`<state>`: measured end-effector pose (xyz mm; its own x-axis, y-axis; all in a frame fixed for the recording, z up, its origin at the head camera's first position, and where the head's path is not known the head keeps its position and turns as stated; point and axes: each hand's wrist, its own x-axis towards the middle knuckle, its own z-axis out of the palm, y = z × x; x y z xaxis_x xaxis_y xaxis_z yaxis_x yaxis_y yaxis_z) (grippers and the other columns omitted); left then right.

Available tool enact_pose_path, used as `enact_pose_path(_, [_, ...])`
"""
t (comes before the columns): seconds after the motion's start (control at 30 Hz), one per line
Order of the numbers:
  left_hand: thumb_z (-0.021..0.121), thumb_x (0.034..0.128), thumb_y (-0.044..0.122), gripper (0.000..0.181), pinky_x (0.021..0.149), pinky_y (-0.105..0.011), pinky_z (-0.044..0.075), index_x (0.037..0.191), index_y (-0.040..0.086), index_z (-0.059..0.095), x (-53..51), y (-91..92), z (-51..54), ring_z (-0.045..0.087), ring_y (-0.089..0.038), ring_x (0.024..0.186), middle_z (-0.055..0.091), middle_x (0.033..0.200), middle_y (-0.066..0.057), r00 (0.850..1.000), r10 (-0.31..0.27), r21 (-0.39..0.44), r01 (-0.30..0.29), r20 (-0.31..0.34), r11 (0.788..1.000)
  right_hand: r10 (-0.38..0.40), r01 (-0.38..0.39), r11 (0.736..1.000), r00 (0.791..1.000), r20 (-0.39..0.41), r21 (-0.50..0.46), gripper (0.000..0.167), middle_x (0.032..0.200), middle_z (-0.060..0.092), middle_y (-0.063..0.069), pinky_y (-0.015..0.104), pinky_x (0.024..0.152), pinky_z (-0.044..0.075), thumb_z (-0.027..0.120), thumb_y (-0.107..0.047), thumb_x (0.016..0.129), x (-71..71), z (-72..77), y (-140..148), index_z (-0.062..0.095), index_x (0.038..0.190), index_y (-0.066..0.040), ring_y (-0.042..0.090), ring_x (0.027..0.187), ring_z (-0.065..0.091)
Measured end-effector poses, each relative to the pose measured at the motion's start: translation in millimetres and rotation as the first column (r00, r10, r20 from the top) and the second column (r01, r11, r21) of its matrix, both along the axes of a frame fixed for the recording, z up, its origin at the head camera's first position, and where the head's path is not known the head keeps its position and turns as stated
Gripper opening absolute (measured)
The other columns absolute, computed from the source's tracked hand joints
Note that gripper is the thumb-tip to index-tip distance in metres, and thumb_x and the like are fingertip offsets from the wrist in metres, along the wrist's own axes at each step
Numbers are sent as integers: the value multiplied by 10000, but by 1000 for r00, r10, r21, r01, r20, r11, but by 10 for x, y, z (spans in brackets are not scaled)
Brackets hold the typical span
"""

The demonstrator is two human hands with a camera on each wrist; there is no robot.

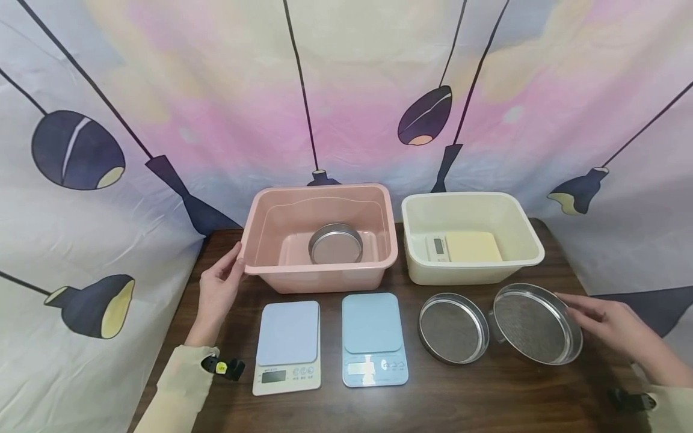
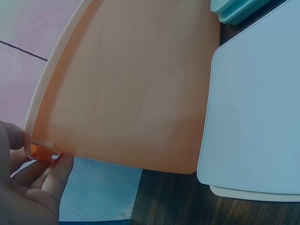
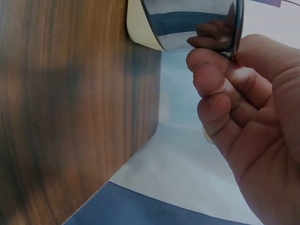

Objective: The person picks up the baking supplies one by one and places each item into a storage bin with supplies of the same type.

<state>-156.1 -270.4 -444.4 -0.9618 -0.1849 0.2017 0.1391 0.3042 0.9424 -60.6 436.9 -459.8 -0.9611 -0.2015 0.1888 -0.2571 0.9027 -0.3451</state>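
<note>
At the pink basin's (image 1: 319,279) front left corner, my left hand (image 1: 219,288) pinches the rim, thumb and fingers on either side of it in the left wrist view. Inside that basin lies a round metal sieve (image 1: 335,246). My right hand (image 1: 617,325) pinches the right edge of another metal sieve (image 1: 536,325), which is tilted and appears raised off the table. The right wrist view shows the sieve's shiny wall (image 3: 187,23) with the fingers reflected in it. Just left of it, a third sieve (image 1: 453,329) rests on the table.
A cream basin (image 1: 460,273) at the back right holds a kitchen scale (image 1: 471,246). In front of the pink basin stand a white scale (image 1: 288,346) and a light blue scale (image 1: 373,337). A patterned cloth (image 1: 346,90) hangs behind the dark wooden table (image 1: 433,403).
</note>
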Motion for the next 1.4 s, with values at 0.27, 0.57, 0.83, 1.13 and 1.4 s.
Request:
enact_pose_path(0.27, [578,1068,80,423,893,-104,544,1483,4,546,-3,-3,-7,625,110,1056,538,1508,-205,1000,-8,19,8,-16,1000,5,-5,1000,1000,-11,7,270,962,771,181,202,540,384,769,-13,898,4,108,-47,752,1167,0,-38,696,452])
enact_pose_path(0.57, [587,1069,110,428,884,-124,556,1479,-7,546,2,9,1,646,101,1032,527,1503,-242,1000,-12,56,12,-2,998,8,-6,1000,998,54,-20,259,958,764,165,223,510,409,737,-8,929,26,202,-108,724,1184,38,-43,682,458])
enact_pose_path(0.83, [601,1063,111,423,887,-131,556,1475,21,563,1,15,1,651,92,1027,551,1493,-216,1000,-2,65,1,9,998,20,-19,1000,1000,18,-23,254,833,710,11,220,480,355,706,14,942,38,282,-153,711,1195,38,-34,606,406])
enact_pose_path(1.13, [605,1063,121,427,886,-129,555,1479,30,563,-7,16,-5,652,89,1028,550,1499,-206,1000,0,68,-1,16,998,44,-45,998,999,-25,-41,261,849,678,-109,209,468,370,708,35,930,26,342,-158,707,1190,33,-52,604,414])
enact_pose_path(1.4, [596,1062,95,420,870,-135,564,1474,19,565,-1,21,-4,665,82,1008,547,1488,-235,1000,11,90,-12,13,996,64,-65,998,997,-29,-26,286,950,753,113,208,494,413,714,5,940,-41,450,-154,703,1226,-3,-56,666,482])
